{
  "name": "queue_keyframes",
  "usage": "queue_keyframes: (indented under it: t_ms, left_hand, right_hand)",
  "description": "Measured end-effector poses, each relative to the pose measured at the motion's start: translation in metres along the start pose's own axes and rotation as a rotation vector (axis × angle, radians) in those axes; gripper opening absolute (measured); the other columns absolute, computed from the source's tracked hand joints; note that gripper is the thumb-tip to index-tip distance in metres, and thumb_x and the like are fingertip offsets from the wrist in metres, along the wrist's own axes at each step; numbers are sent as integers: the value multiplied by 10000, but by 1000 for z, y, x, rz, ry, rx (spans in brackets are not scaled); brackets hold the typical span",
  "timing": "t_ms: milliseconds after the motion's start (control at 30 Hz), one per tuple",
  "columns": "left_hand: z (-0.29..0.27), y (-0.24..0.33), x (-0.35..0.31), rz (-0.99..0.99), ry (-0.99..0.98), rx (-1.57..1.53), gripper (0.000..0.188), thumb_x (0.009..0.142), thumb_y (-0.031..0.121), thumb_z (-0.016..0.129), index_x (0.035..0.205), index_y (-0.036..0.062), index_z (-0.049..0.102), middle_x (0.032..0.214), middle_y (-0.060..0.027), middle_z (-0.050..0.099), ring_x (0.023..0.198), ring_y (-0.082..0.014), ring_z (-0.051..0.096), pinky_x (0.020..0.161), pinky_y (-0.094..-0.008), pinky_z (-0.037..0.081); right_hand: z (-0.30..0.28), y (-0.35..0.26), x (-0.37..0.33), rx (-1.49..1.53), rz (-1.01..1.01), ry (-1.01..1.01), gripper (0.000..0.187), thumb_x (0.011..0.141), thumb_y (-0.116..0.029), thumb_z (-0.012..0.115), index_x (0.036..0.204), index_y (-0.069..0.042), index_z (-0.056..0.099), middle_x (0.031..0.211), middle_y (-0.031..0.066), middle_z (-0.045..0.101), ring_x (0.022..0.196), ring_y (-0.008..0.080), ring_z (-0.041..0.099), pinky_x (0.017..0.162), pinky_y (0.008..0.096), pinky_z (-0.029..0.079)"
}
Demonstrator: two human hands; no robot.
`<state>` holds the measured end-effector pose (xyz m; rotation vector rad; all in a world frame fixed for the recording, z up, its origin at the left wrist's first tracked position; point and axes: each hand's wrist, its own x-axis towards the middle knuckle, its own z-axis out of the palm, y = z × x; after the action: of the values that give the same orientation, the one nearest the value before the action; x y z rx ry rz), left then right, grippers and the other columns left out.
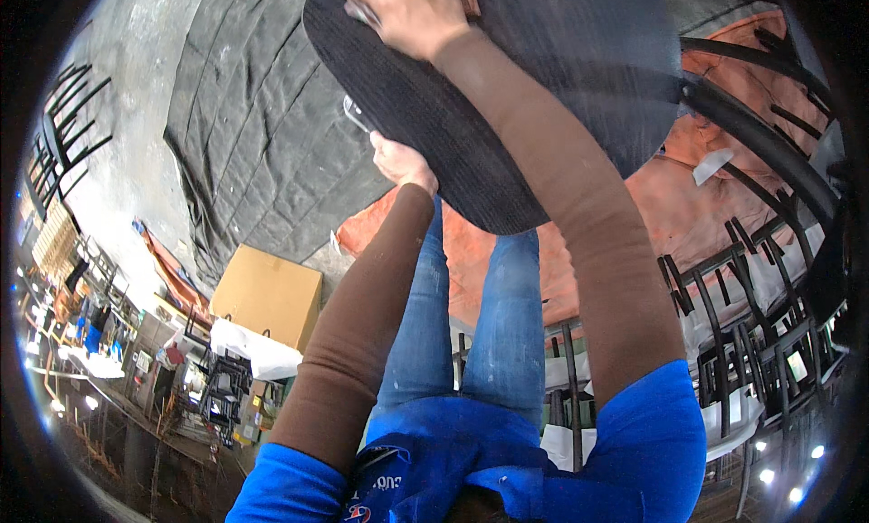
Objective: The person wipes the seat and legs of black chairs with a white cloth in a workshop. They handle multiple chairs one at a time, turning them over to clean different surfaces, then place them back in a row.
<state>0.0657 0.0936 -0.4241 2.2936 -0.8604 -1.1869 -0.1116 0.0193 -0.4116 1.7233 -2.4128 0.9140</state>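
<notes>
A black piece of furniture that looks like a chair point(425, 134) is tipped over in front of me, its curved ribbed panel facing up and toward me. Beyond the panel lies its smooth, dark rounded part point(579, 43). My left hand point(403, 163) is closed at the panel's left edge, and a small silvery-white thing point(357, 114) shows by its fingertips, its kind unclear. Across the top of the panel reaches my right hand point(407, 14). Its fingers are smeared by motion and partly cut off by the upper frame edge, so whatever they hold does not show.
Black cloth point(262, 115) and an orange sheet point(634, 242) cover the floor. A cardboard box point(265, 292) stands left of my legs. Black legs point(760, 115) reach to the right, with several dark metal frames point(724, 324) behind. More chair frames point(68, 143) stand far left.
</notes>
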Motion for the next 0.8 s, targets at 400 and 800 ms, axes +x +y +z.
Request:
queue_keyframes:
  t_ms: [400, 800]
  left_hand:
    - [-10, 0, -2, -249, -415, -401, 507, 975, 398, 302, 1202, 37, 577, 1173, -89, 632, 1050, -233, 611, 926, -351, 465]
    - [-96, -62, 51, -472, -651, -274, 613, 974, 526, 352, 1286, 10, 466, 1180, -189, 560, 1031, -276, 585, 894, -412, 480]
  right_hand:
    - [-158, -89, -290, 45, 301, -613, 643, 784, -279, 676, 1389, -205, 472, 1477, -3, 395, 1406, 272, 274, 1046, 687, 156]
    - [26, -83, -16, -17, -53, -93, 549, 868, -274, 507, 1393, -131, 432, 1449, 37, 414, 1374, 273, 301, 1070, 622, 183]
